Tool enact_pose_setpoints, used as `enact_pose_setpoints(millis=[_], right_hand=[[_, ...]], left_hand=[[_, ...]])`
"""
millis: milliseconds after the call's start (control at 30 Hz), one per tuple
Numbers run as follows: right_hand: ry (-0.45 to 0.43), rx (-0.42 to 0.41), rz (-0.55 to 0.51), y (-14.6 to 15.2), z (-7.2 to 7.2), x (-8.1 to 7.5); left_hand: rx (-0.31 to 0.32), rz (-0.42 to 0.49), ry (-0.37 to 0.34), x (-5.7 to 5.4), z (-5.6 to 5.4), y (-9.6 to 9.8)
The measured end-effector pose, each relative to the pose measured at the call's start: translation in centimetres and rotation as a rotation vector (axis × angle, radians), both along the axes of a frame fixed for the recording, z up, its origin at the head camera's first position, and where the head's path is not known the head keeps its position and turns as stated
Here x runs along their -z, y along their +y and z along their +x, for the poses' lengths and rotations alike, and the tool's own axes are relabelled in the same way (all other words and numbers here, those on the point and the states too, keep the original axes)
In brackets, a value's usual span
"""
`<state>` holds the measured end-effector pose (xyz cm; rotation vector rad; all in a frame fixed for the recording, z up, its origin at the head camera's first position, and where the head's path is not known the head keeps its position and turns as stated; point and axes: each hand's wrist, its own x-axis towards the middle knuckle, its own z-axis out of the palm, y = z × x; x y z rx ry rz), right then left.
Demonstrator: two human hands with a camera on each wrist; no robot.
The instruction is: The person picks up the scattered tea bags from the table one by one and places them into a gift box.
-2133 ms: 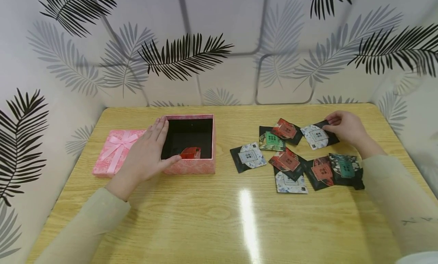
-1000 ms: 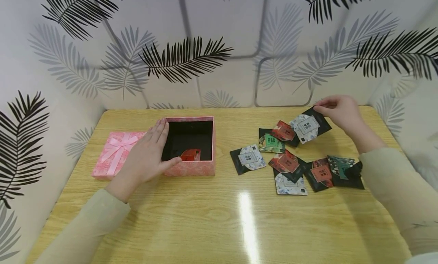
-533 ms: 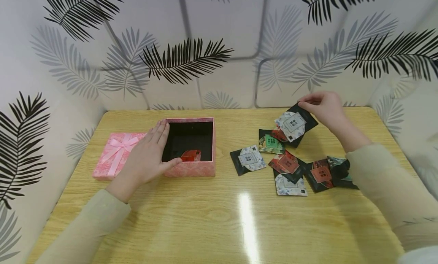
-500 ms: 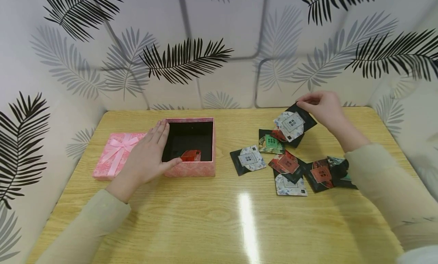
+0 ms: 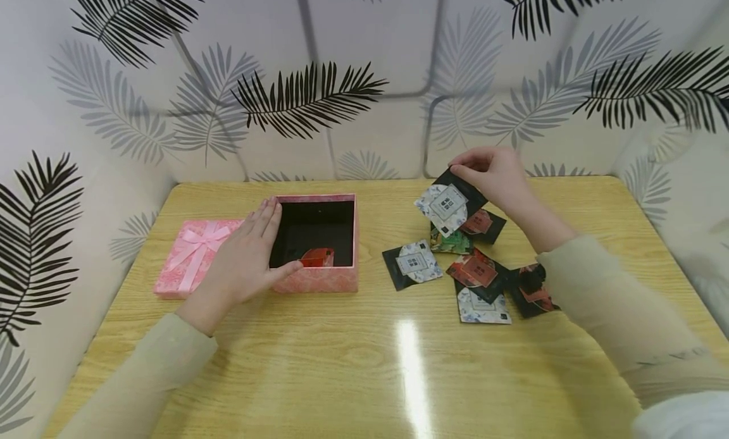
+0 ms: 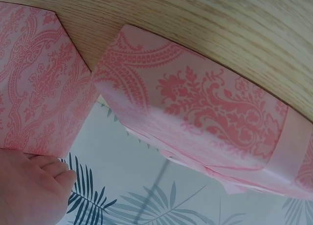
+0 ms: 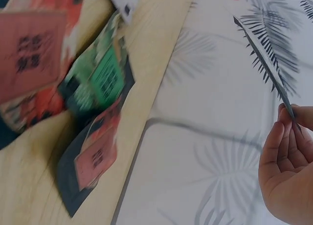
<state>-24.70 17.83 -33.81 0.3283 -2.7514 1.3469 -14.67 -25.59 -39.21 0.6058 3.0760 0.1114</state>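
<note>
In the head view my left hand rests along the left side of the open pink box, fingers straight and thumb across the front rim. The left wrist view shows that hand at the box's edge. Inside the black interior lies a red sachet. My right hand pinches a black sachet with a white floral label by its upper corner. This sachet is held above a green-labelled sachet and a red-labelled one. In the right wrist view it appears almost edge-on between thumb and fingers.
A pink lid with a ribbon bow lies left of the box, partly behind my left hand. More sachets lie right of the box: a white one, overlapping red and white ones, another red one partly under my right sleeve. A patterned wall borders the table.
My right hand lifts the white-labelled sachet from the right of the pile and carries it left, towards the box. My left hand and the box stay in place.
</note>
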Motion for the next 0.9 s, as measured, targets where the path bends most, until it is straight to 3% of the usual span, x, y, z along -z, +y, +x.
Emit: enact_pose_setpoints(millis=[533, 900], right_hand=[[0.04, -0.101, -0.151, -6.7, -0.1, -1.5], [0.06, -0.168, -0.209, -10.2, 0.4, -1.4]], left_hand=[[-0.006, -0.005, 0.003, -0.1, -0.1, 0.0], [0.003, -0.007, -0.006, -0.1, 0.0, 0.0]])
